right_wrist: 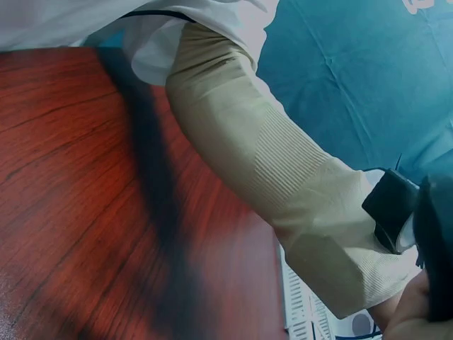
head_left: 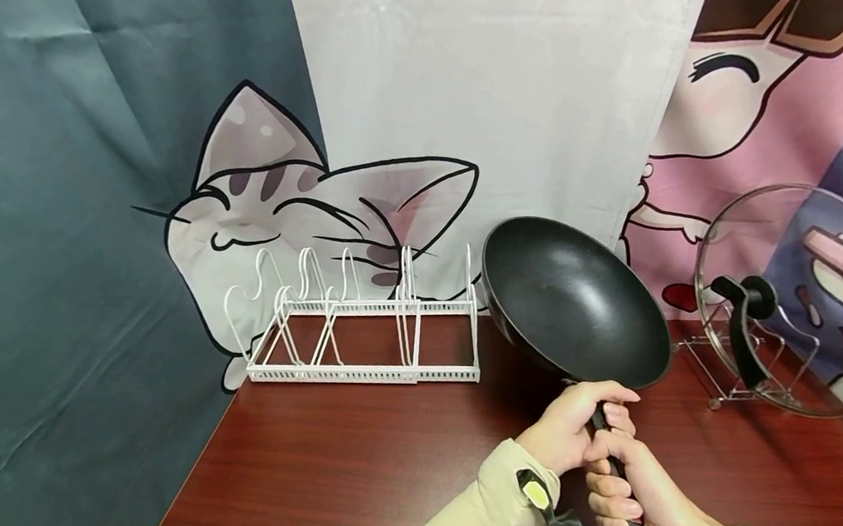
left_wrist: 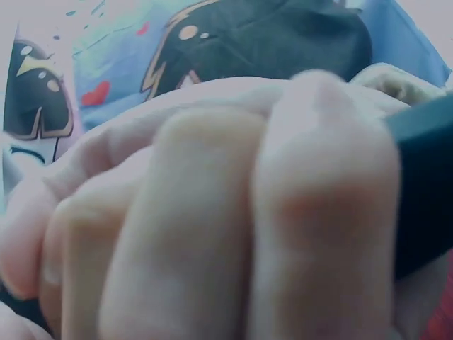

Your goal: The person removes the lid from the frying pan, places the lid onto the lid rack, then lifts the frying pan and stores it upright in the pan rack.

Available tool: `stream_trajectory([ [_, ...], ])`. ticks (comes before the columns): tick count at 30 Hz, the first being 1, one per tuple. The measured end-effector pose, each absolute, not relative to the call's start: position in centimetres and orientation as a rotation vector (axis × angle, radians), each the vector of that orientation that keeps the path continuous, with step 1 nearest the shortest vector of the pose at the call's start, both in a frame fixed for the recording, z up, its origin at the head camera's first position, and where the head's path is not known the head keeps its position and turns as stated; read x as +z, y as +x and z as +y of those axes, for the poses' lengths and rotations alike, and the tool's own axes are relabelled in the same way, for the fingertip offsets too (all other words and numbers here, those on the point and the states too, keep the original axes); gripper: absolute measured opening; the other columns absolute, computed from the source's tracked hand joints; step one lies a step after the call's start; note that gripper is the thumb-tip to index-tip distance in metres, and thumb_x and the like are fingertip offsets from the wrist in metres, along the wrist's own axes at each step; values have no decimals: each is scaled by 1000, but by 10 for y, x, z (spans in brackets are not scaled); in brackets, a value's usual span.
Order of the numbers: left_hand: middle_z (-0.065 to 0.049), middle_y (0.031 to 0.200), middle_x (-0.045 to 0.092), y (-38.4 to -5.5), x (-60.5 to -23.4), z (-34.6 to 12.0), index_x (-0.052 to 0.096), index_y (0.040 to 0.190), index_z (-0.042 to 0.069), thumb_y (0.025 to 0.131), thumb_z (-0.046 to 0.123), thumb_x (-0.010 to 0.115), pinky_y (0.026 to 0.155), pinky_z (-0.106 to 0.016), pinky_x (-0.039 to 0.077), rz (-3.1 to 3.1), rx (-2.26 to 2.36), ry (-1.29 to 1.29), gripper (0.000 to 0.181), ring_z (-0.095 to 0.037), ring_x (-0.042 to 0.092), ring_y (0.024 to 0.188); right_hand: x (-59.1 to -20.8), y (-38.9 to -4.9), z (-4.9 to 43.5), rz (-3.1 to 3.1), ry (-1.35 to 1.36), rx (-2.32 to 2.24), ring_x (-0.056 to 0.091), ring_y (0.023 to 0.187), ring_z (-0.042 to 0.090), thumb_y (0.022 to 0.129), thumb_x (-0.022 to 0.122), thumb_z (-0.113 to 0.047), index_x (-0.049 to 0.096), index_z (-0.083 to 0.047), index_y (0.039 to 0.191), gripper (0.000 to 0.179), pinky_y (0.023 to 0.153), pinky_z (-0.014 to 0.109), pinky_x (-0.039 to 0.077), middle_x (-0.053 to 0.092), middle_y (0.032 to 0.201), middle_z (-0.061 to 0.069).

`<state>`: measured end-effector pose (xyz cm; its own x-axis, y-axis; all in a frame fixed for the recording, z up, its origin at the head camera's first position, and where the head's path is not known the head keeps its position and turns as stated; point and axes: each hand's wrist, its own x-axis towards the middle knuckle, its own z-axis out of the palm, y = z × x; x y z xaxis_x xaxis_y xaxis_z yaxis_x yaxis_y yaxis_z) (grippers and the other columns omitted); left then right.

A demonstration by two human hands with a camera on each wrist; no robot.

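Observation:
A black wok [head_left: 576, 308] is tilted, its dark inside turned toward the head camera, to the right of a white wire rack [head_left: 364, 375]. My left hand [head_left: 565, 424] grips the wok's handle close to the bowl. Lower on the same handle, my right hand [head_left: 636, 482] holds on with curled fingers. In the left wrist view, bent fingers [left_wrist: 184, 212] fill the picture, with the black handle [left_wrist: 428, 184] at the right. Whether the wok's underside touches the table is hidden.
A glass lid [head_left: 775, 265] with a black knob leans upright on a small metal wire stand [head_left: 741, 392] at the right. The reddish-brown table [head_left: 319, 472] meets a printed cloth backdrop [head_left: 526, 78] behind. The left sleeve [right_wrist: 283, 177] crosses the right wrist view.

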<state>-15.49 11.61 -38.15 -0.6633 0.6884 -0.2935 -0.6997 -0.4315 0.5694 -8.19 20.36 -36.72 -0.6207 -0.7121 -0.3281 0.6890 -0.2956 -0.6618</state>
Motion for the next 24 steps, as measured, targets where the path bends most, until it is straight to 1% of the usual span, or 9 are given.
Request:
stream_trajectory([
  [2, 10, 54, 36, -157, -384, 115, 42, 57, 18, 81, 8, 52, 52, -9, 29, 773, 2137, -8, 28, 1, 35, 49, -370, -83, 204, 952, -80, -2025, 25, 38, 3, 83, 30, -17, 39, -20, 60, 25, 43, 18, 36, 19, 49, -7],
  [4, 10, 56, 36, -159, -389, 114, 42, 58, 17, 83, 10, 51, 54, -10, 30, 705, 2137, 19, 27, 1, 35, 51, -374, -84, 204, 891, -137, -2051, 22, 38, 4, 83, 31, -16, 39, -19, 60, 24, 43, 18, 34, 17, 49, -7],
  [8, 10, 59, 37, -161, -399, 114, 41, 59, 18, 84, 16, 50, 55, -10, 27, 620, 2126, 72, 27, 0, 34, 54, -385, -84, 203, 762, -305, -2074, 17, 37, 4, 83, 28, -16, 33, -19, 61, 22, 42, 19, 26, 17, 49, -7],
  [12, 10, 57, 39, -162, -405, 115, 43, 56, 19, 84, 23, 52, 55, -12, 27, 618, 2157, 87, 29, 0, 35, 53, -394, -86, 201, 633, -459, -2092, 17, 37, 3, 86, 24, -18, 28, -17, 62, 24, 39, 18, 19, 19, 50, -8],
  [14, 11, 53, 37, -161, -405, 115, 42, 55, 20, 83, 25, 54, 54, -12, 27, 654, 2171, 74, 31, 1, 35, 51, -398, -88, 199, 561, -507, -2093, 17, 35, 3, 88, 26, -20, 25, -17, 63, 25, 37, 19, 15, 20, 50, -8],
  [19, 10, 47, 34, -155, -401, 119, 35, 53, 19, 78, 26, 61, 47, -12, 30, 865, 2276, 8, 37, 0, 35, 43, -404, -90, 198, 426, -606, -2066, 16, 32, 3, 88, 28, -22, 18, -16, 64, 27, 32, 19, 12, 20, 48, -8],
  [24, 6, 48, 38, -148, -396, 121, 39, 54, 17, 75, 26, 67, 42, -15, 34, 1128, 2395, 12, 36, -4, 39, 41, -408, -93, 198, 377, -672, -2070, 19, 31, 2, 89, 27, -21, 19, -16, 64, 26, 30, 19, 12, 22, 48, -9],
])
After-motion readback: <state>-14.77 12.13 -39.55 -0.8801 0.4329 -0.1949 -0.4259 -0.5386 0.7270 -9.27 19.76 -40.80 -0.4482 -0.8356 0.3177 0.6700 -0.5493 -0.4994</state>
